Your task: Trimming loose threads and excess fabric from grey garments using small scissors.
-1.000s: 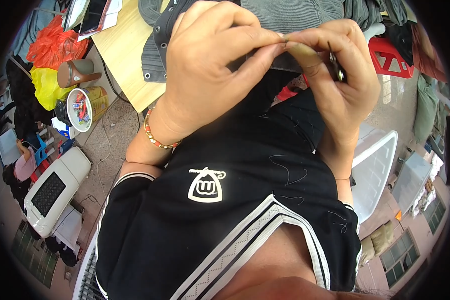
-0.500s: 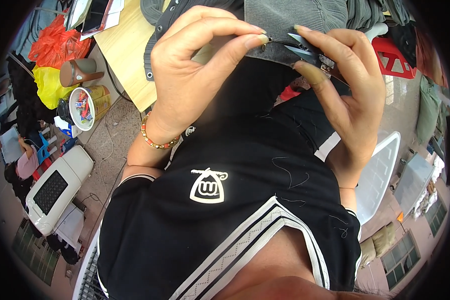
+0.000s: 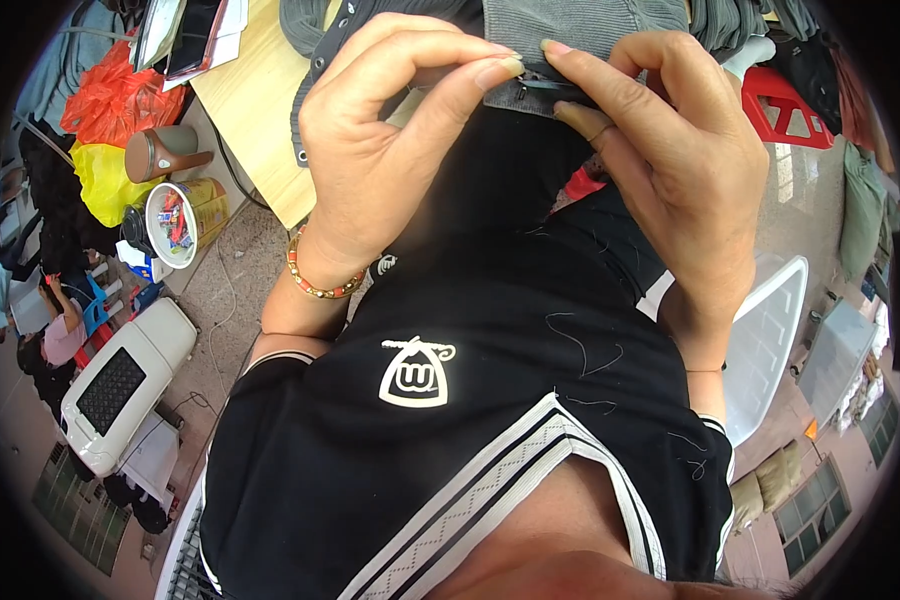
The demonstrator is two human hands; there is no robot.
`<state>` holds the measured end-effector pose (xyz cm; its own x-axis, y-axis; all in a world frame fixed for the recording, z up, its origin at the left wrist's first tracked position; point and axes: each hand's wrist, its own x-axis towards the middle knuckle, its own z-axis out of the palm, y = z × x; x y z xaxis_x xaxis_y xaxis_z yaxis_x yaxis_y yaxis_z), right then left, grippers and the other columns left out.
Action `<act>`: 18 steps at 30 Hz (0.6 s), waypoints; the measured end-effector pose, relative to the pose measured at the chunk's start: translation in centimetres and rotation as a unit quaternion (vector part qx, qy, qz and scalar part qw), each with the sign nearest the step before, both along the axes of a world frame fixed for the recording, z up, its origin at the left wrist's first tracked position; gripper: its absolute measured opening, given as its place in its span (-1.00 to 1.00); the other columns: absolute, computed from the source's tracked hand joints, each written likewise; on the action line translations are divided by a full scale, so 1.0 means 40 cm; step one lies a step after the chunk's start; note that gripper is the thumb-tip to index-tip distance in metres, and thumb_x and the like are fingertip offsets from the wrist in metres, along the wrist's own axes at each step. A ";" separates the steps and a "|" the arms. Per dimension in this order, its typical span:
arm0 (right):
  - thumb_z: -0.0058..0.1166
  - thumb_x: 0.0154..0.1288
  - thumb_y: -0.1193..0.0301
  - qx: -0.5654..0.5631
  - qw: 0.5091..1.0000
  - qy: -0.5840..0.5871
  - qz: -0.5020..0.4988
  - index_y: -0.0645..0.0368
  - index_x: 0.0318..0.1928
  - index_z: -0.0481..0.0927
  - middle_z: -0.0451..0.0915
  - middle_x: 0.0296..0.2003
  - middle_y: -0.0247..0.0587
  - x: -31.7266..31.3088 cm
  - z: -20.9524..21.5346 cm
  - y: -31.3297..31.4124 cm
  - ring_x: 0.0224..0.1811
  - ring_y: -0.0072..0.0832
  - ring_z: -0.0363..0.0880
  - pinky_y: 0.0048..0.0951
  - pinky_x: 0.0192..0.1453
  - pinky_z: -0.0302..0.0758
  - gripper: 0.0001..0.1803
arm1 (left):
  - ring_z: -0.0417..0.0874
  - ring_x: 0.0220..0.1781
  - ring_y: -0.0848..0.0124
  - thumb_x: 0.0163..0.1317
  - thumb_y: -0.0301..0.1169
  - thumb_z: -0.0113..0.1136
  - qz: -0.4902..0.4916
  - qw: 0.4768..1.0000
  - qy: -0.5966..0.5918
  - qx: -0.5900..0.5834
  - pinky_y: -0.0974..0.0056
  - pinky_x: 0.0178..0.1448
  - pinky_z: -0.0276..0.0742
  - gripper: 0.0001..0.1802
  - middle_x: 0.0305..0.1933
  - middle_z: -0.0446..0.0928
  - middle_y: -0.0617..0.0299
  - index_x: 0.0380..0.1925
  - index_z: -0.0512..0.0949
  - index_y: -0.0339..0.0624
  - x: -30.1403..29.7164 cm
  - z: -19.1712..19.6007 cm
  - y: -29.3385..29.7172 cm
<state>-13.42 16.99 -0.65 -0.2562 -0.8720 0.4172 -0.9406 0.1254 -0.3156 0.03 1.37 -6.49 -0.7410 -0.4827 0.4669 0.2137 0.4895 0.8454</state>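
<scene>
My left hand point(image 3: 370, 130) is raised, with thumb and index fingertip pinched together at the edge of a grey ribbed garment point(image 3: 585, 28). What sits in that pinch is small and dark, too small to name. Facing it, my right hand point(image 3: 685, 140) grips a pair of thread snips point(image 3: 544, 84) between thumb and fingers. The blades point at my left fingertips and look nearly closed; my right fingers hide most of the handle. A dark strip with metal eyelets point(image 3: 315, 70) runs along the garment beside my left hand.
A pale wooden tabletop point(image 3: 260, 105) lies beyond my left wrist. Left of it are a brown-handled mug point(image 3: 160, 152), a tub of small wrapped pieces point(image 3: 173, 228), and red point(image 3: 120, 95) and yellow bags point(image 3: 110, 185). A red stool point(image 3: 785, 115) and clear plastic bin point(image 3: 770, 350) stand right.
My right hand has moved left and slightly up, bringing the snips to my left fingertips. The blades, spread apart before, are now closer together. My left hand has shifted slightly left.
</scene>
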 end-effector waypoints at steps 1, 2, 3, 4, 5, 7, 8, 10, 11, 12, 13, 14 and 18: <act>0.43 -0.06 0.46 0.003 0.999 0.030 -0.011 -0.04 -0.01 0.76 0.49 -0.32 -0.43 0.002 0.002 -0.002 -0.36 -0.54 0.45 -0.51 -0.33 0.39 -0.51 | 0.63 -0.14 0.49 0.27 -0.63 0.30 -0.001 1.000 0.000 -0.001 0.48 -0.04 0.50 -0.90 -0.16 0.64 0.14 -0.22 0.68 -0.38 -0.003 0.001 0.001; 0.43 -0.06 0.46 0.002 1.000 0.029 -0.010 -0.04 -0.01 0.76 0.49 -0.32 -0.43 0.002 0.003 -0.004 -0.36 -0.54 0.45 -0.51 -0.33 0.39 -0.51 | 0.64 -0.19 0.47 0.23 -0.60 0.34 0.006 1.000 0.007 0.019 0.46 -0.08 0.52 -0.91 -0.23 0.65 0.18 -0.26 0.70 -0.34 -0.006 0.001 0.002; 0.42 -0.06 0.45 0.012 0.998 0.056 -0.005 -0.05 -0.01 0.76 0.49 -0.33 -0.44 0.002 0.005 -0.006 -0.36 -0.54 0.45 -0.50 -0.33 0.38 -0.52 | 0.66 -0.25 0.46 0.20 -0.56 0.39 0.013 0.999 0.013 0.039 0.44 -0.13 0.54 -0.92 -0.29 0.67 0.22 -0.30 0.71 -0.30 -0.008 0.001 0.002; 0.42 -0.06 0.43 0.023 0.996 0.083 0.000 -0.06 -0.01 0.77 0.49 -0.33 -0.45 0.002 0.005 -0.008 -0.36 -0.54 0.46 -0.50 -0.33 0.37 -0.52 | 0.66 -0.25 0.46 0.20 -0.56 0.39 0.013 0.999 0.013 0.038 0.44 -0.13 0.54 -0.92 -0.29 0.67 0.22 -0.30 0.71 -0.30 -0.007 0.002 0.003; 0.42 -0.06 0.43 0.022 0.996 0.083 -0.001 -0.06 -0.01 0.77 0.49 -0.33 -0.45 0.002 0.004 -0.007 -0.36 -0.54 0.46 -0.50 -0.33 0.37 -0.52 | 0.65 -0.25 0.48 0.21 -0.56 0.38 0.012 0.998 0.009 0.062 0.45 -0.12 0.54 -0.92 -0.28 0.66 0.22 -0.30 0.71 -0.30 -0.006 0.002 0.006; 0.41 -0.06 0.42 0.007 0.996 0.091 0.002 -0.07 -0.01 0.77 0.49 -0.33 -0.44 0.002 -0.003 -0.007 -0.35 -0.54 0.47 -0.49 -0.32 0.35 -0.53 | 0.65 -0.24 0.50 0.23 -0.55 0.37 0.010 0.996 0.005 0.085 0.45 -0.12 0.54 -0.93 -0.28 0.66 0.23 -0.29 0.71 -0.30 -0.005 0.004 0.008; 0.41 -0.06 0.42 0.006 0.996 0.091 0.001 -0.07 -0.01 0.77 0.49 -0.33 -0.44 0.002 -0.005 -0.007 -0.35 -0.54 0.47 -0.49 -0.32 0.35 -0.53 | 0.64 -0.24 0.51 0.24 -0.55 0.37 0.006 0.995 -0.004 0.103 0.46 -0.11 0.53 -0.93 -0.28 0.66 0.23 -0.29 0.71 -0.31 -0.004 0.007 0.008; 0.41 -0.07 0.43 -0.008 0.995 0.095 0.005 -0.07 -0.02 0.77 0.49 -0.33 -0.44 0.001 -0.007 -0.006 -0.35 -0.54 0.48 -0.50 -0.33 0.37 -0.52 | 0.64 -0.24 0.53 0.25 -0.54 0.36 0.001 0.993 -0.013 0.120 0.46 -0.11 0.53 -0.93 -0.27 0.66 0.23 -0.29 0.71 -0.32 -0.004 0.008 0.007; 0.41 -0.07 0.43 -0.009 0.996 0.094 0.005 -0.07 -0.02 0.77 0.49 -0.33 -0.44 0.001 -0.009 -0.007 -0.35 -0.54 0.48 -0.50 -0.33 0.37 -0.52 | 0.64 -0.24 0.53 0.25 -0.54 0.35 0.000 0.993 -0.013 0.117 0.47 -0.11 0.52 -0.93 -0.28 0.66 0.23 -0.28 0.70 -0.32 -0.002 0.008 0.006; 0.42 -0.08 0.44 -0.015 0.995 0.094 0.005 -0.06 -0.03 0.77 0.49 -0.34 -0.44 0.002 -0.010 -0.008 -0.35 -0.54 0.48 -0.50 -0.34 0.38 -0.53 | 0.64 -0.24 0.53 0.26 -0.54 0.35 -0.001 0.993 -0.014 0.113 0.47 -0.10 0.52 -0.93 -0.28 0.66 0.23 -0.28 0.70 -0.32 -0.002 0.007 0.005; 0.42 -0.09 0.45 -0.021 0.995 0.094 0.005 -0.06 -0.04 0.78 0.50 -0.34 -0.44 0.003 -0.012 -0.008 -0.36 -0.55 0.49 -0.51 -0.36 0.38 -0.53 | 0.64 -0.24 0.53 0.26 -0.54 0.35 -0.001 0.994 -0.015 0.112 0.47 -0.10 0.52 -0.93 -0.28 0.66 0.23 -0.28 0.70 -0.32 -0.002 0.005 0.006; 0.42 -0.09 0.45 -0.022 0.995 0.094 0.004 -0.06 -0.04 0.78 0.50 -0.34 -0.44 0.001 -0.014 -0.008 -0.36 -0.55 0.49 -0.51 -0.36 0.38 -0.53 | 0.64 -0.24 0.53 0.26 -0.55 0.34 -0.006 0.992 -0.007 0.128 0.47 -0.10 0.52 -0.93 -0.28 0.66 0.23 -0.28 0.70 -0.33 -0.004 0.004 0.005; 0.42 -0.10 0.48 -0.047 0.994 0.098 0.018 -0.04 -0.07 0.78 0.50 -0.36 -0.42 -0.006 -0.025 -0.010 -0.38 -0.53 0.49 -0.51 -0.38 0.41 -0.55 | 0.64 -0.23 0.51 0.27 -0.56 0.32 -0.007 0.992 -0.002 0.126 0.46 -0.09 0.52 -0.93 -0.27 0.65 0.22 -0.29 0.69 -0.35 -0.002 0.000 0.008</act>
